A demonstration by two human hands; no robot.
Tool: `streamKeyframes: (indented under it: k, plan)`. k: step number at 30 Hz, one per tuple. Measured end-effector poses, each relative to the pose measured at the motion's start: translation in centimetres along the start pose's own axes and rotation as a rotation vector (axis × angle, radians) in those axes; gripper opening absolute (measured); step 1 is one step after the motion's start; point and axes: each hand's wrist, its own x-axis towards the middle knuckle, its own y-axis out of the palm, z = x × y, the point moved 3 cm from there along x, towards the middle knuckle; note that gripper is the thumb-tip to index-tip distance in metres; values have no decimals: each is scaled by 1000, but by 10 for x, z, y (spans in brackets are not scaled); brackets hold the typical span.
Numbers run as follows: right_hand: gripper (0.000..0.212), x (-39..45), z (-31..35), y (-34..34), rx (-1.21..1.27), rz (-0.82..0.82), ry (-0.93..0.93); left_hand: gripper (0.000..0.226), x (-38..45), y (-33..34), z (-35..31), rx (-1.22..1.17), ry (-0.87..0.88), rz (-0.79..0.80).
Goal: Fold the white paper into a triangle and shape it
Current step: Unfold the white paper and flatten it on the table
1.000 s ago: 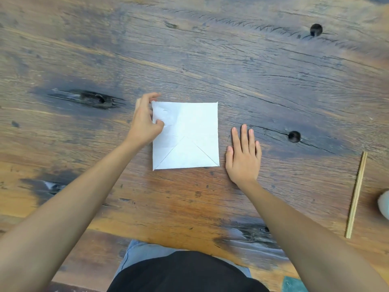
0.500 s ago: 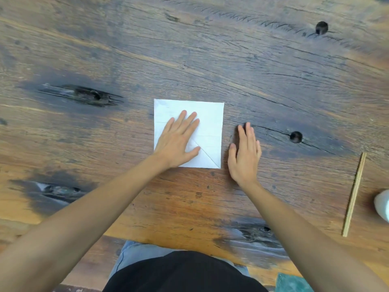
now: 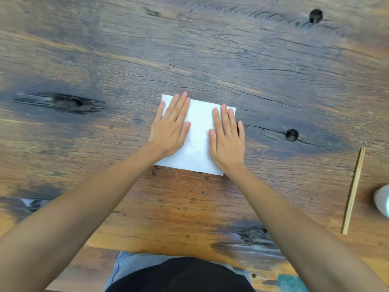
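Fig.: Flattening stage, head view. White paper (image 3: 199, 135) lies as a square on the tabletop (image 3: 210, 60), roughly mid-way between the elongated dark knot (image 3: 67, 102) to its left and the small round knot hole (image 3: 292, 135) to its right. Left hand (image 3: 171, 127) rests palm-down on the paper's left part, fingers straight and together, tips at or just past the far edge; it grips nothing. Right hand (image 3: 228, 142) lies flat on the paper's right part, fingers extended, little finger off the sheet onto bare wood; also gripping nothing, only pressing. Faint crease lines show in the strip of paper between the hands. A wooden stick (image 3: 353, 190) lies well to the right of the paper, w/ a white object (image 3: 382, 200) beyond it at the frame edge, identity unclear.

Risks (judged, not seen): 
1. Sheet is slightly rotated vs. the tabletop's near edge; if palms push unevenly it may skid on the wood, so later corner-to-corner alignment suffers. 
2. Rough grain and knots under thin paper could emboss or snag it when pressed hard. 
3. Existing creases may bias the diagonal fold, giving an off-centre triangle. 
4. Lifting both hands at once could let the sheet spring up or shift.
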Motion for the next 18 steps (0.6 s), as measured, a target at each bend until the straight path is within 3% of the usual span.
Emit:
streamKeyframes:
  k: [5, 8, 10, 14, 18]
  plan:
    - [58, 2, -8, 1, 15, 26, -19, 63, 2, -1, 30, 37, -67, -28]
    - [60, 4, -12, -3, 94, 40, 100, 64, 0, -3, 33, 26, -110, -48]
    - [60, 2, -8, -6, 125, 21, 141, 65, -6, -3, 23, 33, -67, -76]
    - [60, -18, 18, -1, 120, -1, -32, 64, -26, 15, -15, 53, 154, -50]
    - [60, -34, 20, 14, 61, 39, -51, 63, -38, 31, -14, 99, 161, -27]
